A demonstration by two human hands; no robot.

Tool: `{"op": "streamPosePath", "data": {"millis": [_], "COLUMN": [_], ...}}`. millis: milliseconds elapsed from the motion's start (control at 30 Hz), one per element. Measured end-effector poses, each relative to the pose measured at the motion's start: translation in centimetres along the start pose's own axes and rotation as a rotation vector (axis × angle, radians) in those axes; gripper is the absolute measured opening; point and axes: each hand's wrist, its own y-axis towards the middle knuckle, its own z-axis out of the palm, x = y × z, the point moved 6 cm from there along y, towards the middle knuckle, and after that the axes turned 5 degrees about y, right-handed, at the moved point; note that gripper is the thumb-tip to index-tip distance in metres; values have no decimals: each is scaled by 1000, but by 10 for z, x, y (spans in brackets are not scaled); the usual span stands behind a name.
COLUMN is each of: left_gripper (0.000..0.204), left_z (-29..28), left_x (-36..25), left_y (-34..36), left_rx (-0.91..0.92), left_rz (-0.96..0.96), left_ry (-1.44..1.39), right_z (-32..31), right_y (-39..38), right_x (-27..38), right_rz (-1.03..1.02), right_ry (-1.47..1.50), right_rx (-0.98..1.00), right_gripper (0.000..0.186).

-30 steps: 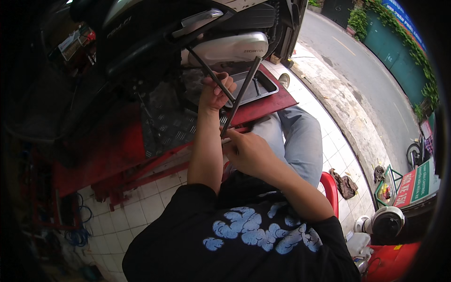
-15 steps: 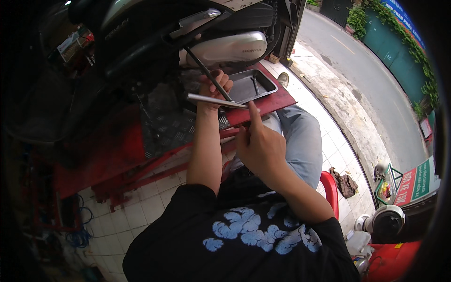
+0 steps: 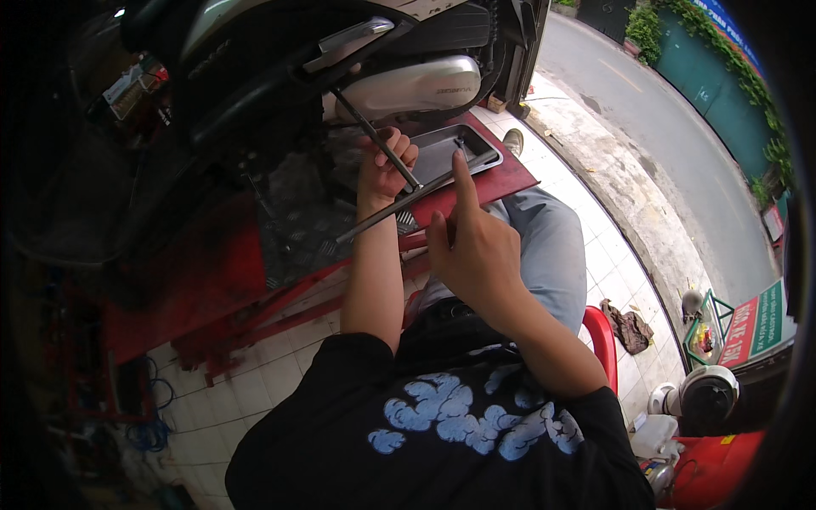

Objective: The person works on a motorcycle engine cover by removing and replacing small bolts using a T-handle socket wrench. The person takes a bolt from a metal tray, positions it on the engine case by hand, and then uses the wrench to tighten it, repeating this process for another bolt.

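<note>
My left hand point(image 3: 387, 177) is loosely closed round the shaft of a T-handle wrench point(image 3: 361, 121). That shaft slants up from my hand toward the underside of a motor scooter point(image 3: 285, 64), where its far end is hidden in the dark bodywork. The wrench's long crossbar point(image 3: 378, 219) lies aslant above my left wrist and reaches toward the metal tray. My right hand point(image 3: 480, 246) holds nothing; its index finger is stretched out by the crossbar's right part, the thumb is apart and the other fingers are bent. Whether that finger touches the bar I cannot tell.
A shallow metal tray point(image 3: 433, 142) with a small tool in it sits on the red lift platform point(image 3: 514, 180). The scooter's silver side cover point(image 3: 416, 89) is just beyond my left hand. A red chair point(image 3: 602, 344) shows at my right side, and a dark rag point(image 3: 627, 327) lies on the tiles.
The crossbar has turned: its left end has swung down toward my left forearm, its right end up over the tray. My right index finger has moved slightly up. My left hand stays at the shaft.
</note>
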Motion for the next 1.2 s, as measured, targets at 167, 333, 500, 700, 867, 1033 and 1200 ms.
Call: {"op": "streamPosePath", "data": {"millis": [167, 333, 500, 700, 867, 1033, 1200], "left_gripper": [40, 39, 35, 30, 29, 35, 34], "left_z": [4, 0, -2, 2, 7, -1, -5], "left_x": [-4, -8, -8, -15, -24, -17, -16], "left_y": [-2, -4, -4, -5, -5, -5, -2], "left_rx": [6, -9, -42, 3, 141, -25, -83], "left_rz": [27, 46, 36, 153, 172, 150, 104], "left_ry": [-132, -97, -127, -207, -145, -173, -167], "right_z": [53, 30, 13, 54, 54, 20, 2], "right_y": [-30, -23, -8, -12, -28, -15, -7], "right_x": [0, 35, 18, -22, 32, 57, 39], "right_rz": [-240, -300, -180, -216, -415, -576, -339], "right_ry": [145, 299, 188, -27, 201, 194, -38], "right_rx": [432, 319, 50, 237, 600, 249, -17], "right_gripper": [70, 73, 75, 72, 72, 74, 84]}}
